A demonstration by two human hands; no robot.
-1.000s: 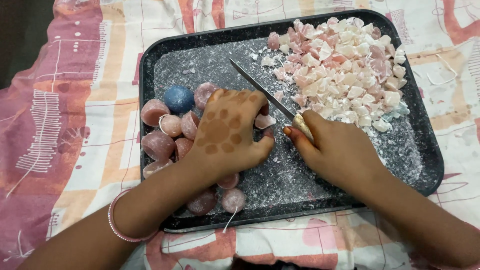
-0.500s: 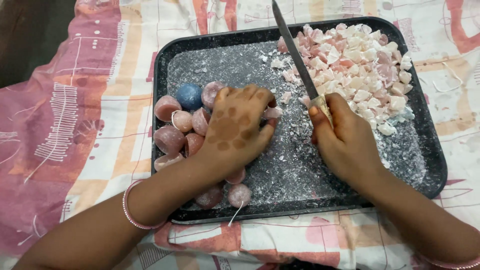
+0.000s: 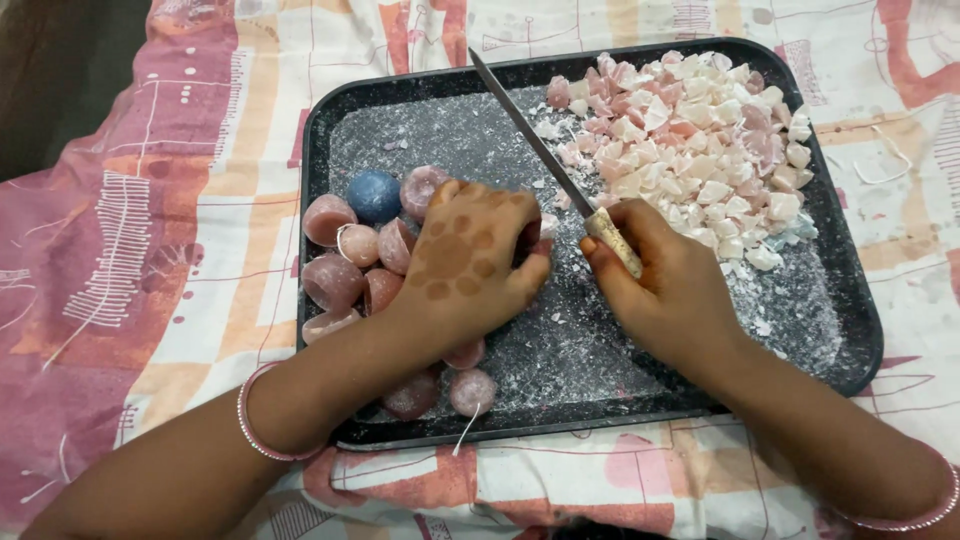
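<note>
Matt waxy candle lumps (image 3: 355, 262), dusty dark metal tray (image 3: 420, 130), shiny steel knife (image 3: 545, 155), printed cotton cloth (image 3: 150, 200)

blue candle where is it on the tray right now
In the head view the blue candle sits at the tray's left side, among the pink candles, just left of the left hand.

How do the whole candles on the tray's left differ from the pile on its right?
The whole candles are rounded, intact lumps, some with a wick showing; the pile is small angular chopped bits. The candles are darker pink, one of them blue; the pile is paler, pink mixed with white. The candles sit under and beside the left hand; the pile lies beyond the knife held in the right hand. Both lie in the same dark tray.
</note>
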